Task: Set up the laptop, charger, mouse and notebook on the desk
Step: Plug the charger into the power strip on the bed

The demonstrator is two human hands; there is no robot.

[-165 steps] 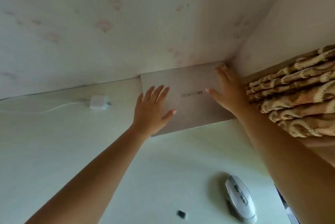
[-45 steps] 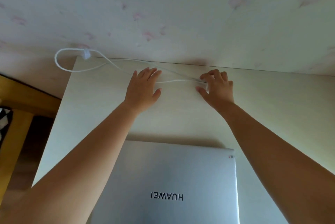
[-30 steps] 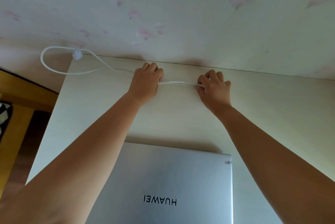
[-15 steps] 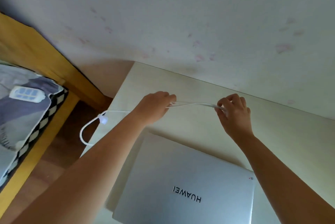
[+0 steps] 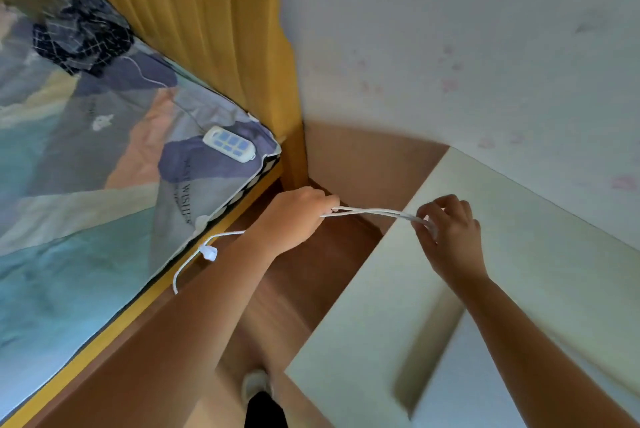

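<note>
The white charger cable (image 5: pixel 374 212) is stretched in the air between my two hands, doubled into two strands. My left hand (image 5: pixel 294 216) is closed around it out past the desk's left edge, above the floor. My right hand (image 5: pixel 448 233) pinches the other end over the pale desk (image 5: pixel 540 275). From my left hand the cable hangs down in a loop with a small white clip (image 5: pixel 209 252) on it. The silver laptop (image 5: pixel 460 382), lid closed, lies blurred at the bottom right. Mouse and notebook are out of view.
A bed with a patterned cover (image 5: pixel 86 185) and yellow wooden frame (image 5: pixel 221 29) fills the left side. A white multi-socket strip (image 5: pixel 229 143) lies on the bed. Brown wooden floor (image 5: pixel 311 272) separates bed and desk. The papered wall (image 5: pixel 485 47) backs the desk.
My view has swung left toward the bed. Both hands have lifted the cable off the desk and carried it leftward; my left hand now hangs past the desk's edge.
</note>
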